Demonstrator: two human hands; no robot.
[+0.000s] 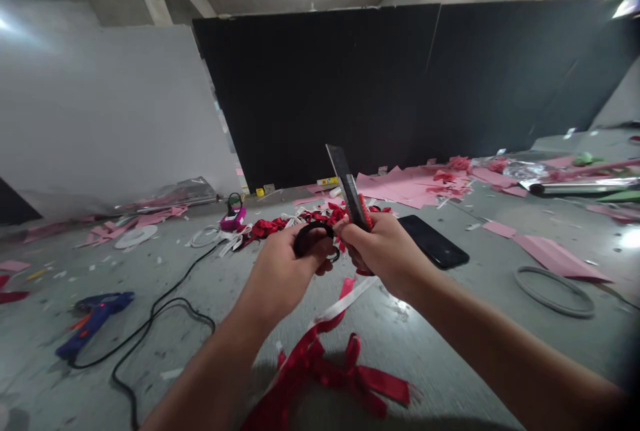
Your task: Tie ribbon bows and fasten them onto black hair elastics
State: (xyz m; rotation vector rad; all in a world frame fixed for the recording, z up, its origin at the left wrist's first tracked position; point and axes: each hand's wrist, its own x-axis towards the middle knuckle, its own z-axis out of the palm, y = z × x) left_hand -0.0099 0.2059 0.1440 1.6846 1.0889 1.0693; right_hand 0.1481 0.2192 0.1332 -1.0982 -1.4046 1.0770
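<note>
My left hand [283, 269] is closed around the black handles of a pair of scissors [315, 241]. My right hand [383, 251] is closed on a dark flat ruler [346, 185] that points up and back, together with a bit of red ribbon [366, 212]. A red and white ribbon strip [345, 301] hangs from my hands down to a heap of red ribbon loops [340, 374] on the floor in front of me. The scissor blades are hidden between my hands.
A black phone [434, 241] lies right of my hands. A blue glue gun [93, 314] with a black cable [155, 324] lies at left. Pink paper sheets [410, 184], red ribbon scraps [273, 225], a grey ring [555, 289] and a foil roll [575, 186] litter the grey floor. A black board [400, 84] stands behind.
</note>
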